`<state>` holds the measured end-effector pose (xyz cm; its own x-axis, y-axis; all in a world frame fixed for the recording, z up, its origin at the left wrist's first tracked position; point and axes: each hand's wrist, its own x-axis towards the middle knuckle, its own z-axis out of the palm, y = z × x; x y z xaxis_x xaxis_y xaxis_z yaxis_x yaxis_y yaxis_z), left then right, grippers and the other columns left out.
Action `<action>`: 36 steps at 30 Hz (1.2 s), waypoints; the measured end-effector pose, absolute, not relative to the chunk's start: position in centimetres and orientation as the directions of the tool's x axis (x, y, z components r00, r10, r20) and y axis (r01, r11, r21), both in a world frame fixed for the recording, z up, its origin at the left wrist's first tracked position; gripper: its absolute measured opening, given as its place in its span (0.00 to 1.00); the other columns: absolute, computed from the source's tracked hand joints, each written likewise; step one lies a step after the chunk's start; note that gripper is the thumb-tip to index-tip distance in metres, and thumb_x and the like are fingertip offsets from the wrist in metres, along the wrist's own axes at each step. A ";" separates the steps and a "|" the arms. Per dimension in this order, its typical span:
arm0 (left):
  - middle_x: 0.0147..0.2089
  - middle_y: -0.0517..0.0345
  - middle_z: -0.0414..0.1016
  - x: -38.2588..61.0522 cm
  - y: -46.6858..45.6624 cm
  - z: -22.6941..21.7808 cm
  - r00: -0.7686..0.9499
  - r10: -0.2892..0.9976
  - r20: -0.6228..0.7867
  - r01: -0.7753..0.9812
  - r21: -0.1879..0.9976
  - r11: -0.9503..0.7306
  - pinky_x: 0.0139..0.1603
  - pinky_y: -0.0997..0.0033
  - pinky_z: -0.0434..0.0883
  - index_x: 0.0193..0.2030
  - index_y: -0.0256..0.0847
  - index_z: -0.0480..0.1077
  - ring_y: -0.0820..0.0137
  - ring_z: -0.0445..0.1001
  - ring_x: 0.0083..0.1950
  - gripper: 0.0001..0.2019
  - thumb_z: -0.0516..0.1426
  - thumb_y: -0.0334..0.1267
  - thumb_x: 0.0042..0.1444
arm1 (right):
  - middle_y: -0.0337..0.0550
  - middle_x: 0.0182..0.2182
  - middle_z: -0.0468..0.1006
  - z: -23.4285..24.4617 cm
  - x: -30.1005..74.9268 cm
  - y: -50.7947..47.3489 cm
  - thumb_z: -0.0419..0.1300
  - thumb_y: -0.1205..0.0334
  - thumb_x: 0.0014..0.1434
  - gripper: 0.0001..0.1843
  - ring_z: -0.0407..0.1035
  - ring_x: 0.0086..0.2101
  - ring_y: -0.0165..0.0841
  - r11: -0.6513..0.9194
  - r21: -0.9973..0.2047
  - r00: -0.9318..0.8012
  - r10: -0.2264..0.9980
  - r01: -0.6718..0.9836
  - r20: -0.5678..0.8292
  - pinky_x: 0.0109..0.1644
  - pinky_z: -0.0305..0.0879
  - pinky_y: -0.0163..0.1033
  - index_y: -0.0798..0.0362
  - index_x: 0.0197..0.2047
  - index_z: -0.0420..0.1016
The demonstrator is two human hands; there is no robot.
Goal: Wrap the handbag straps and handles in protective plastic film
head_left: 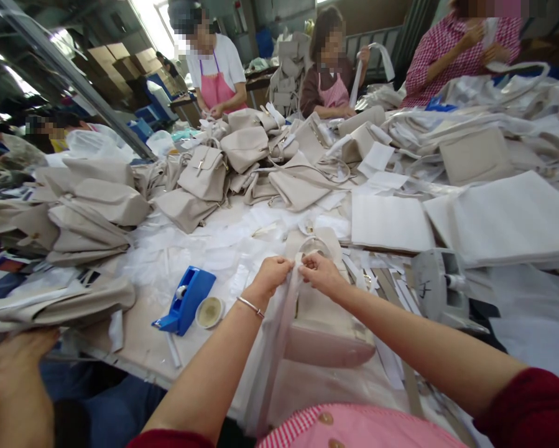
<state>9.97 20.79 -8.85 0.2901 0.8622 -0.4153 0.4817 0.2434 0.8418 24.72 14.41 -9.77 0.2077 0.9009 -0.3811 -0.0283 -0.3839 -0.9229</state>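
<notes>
A beige handbag (326, 330) lies on the table right in front of me, its rounded base toward my body and its looped handle at the far end. My left hand (275, 274) is closed, fingertips pinching a pale, filmy strip (281, 339) that hangs down along the bag's left side. Close beside it, my right hand (323, 274) is also closed, thumb and fingers pinched on the upper end of this strip, over the bag's top. Whether the strip covers a strap I cannot tell.
Left of the bag are a blue tape dispenser (186, 302) and a small round tin (209, 312). A grey dispenser (440, 289) and white foam sheets (391, 221) lie right. Beige bags (202, 174) are heaped behind. A co-worker's arm (20, 379) is at lower left; several people work nearby.
</notes>
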 end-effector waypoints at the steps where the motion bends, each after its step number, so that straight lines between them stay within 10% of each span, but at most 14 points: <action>1: 0.18 0.64 0.62 10.0 20.6 -8.9 0.307 0.854 -0.419 0.464 0.850 0.250 0.19 0.77 0.54 0.26 0.36 0.72 0.77 0.58 0.20 0.17 0.58 0.50 0.49 | 0.35 0.21 0.72 -9.8 24.7 14.4 0.65 0.63 0.46 0.07 0.69 0.23 0.30 -0.377 -0.926 0.202 0.907 -0.008 -0.371 0.21 0.60 0.31 0.51 0.31 0.72; 10: 0.36 0.54 0.77 9.5 19.2 -7.5 0.486 0.779 -0.396 0.424 0.886 0.186 0.30 0.73 0.70 0.53 0.39 0.73 0.72 0.73 0.31 0.23 0.52 0.51 0.59 | 0.36 0.19 0.72 -11.0 25.9 13.8 0.62 0.61 0.46 0.06 0.67 0.23 0.31 -0.321 -0.944 0.233 0.926 0.075 -0.296 0.25 0.61 0.34 0.52 0.22 0.71; 15: 0.34 0.57 0.77 9.8 19.8 -7.3 0.487 0.844 -0.225 0.491 0.870 -0.051 0.36 0.73 0.69 0.46 0.39 0.77 0.71 0.72 0.33 0.16 0.62 0.41 0.50 | 0.36 0.19 0.71 -10.9 25.6 13.9 0.61 0.59 0.46 0.06 0.66 0.23 0.31 -0.289 -0.957 0.171 0.944 0.007 -0.284 0.27 0.64 0.36 0.53 0.27 0.73; 20: 0.33 0.56 0.79 9.5 20.7 -7.8 0.482 0.866 -0.136 0.557 0.810 -0.182 0.37 0.72 0.69 0.36 0.37 0.77 0.70 0.73 0.34 0.09 0.56 0.36 0.55 | 0.31 0.21 0.72 -10.9 25.3 13.8 0.64 0.64 0.41 0.26 0.68 0.24 0.31 -0.283 -0.956 0.090 0.953 -0.082 -0.290 0.30 0.67 0.36 0.53 0.47 0.71; 28: 0.38 0.57 0.81 8.7 21.4 -7.3 0.662 0.744 -0.089 0.580 0.690 -0.433 0.46 0.72 0.69 0.39 0.42 0.78 0.68 0.76 0.40 0.09 0.56 0.37 0.58 | 0.37 0.19 0.74 -12.0 25.6 13.7 0.60 0.65 0.46 0.03 0.69 0.23 0.33 -0.332 -0.942 0.124 0.938 0.052 -0.324 0.28 0.67 0.37 0.52 0.27 0.75; 36: 0.36 0.52 0.78 8.5 22.1 -8.0 0.690 0.718 -0.093 0.641 0.539 -0.546 0.46 0.65 0.69 0.36 0.39 0.75 0.63 0.74 0.40 0.07 0.54 0.34 0.59 | 0.34 0.17 0.72 -12.4 26.7 13.2 0.56 0.68 0.52 0.05 0.70 0.22 0.30 -0.317 -0.941 0.120 0.945 0.119 -0.303 0.28 0.69 0.34 0.52 0.25 0.68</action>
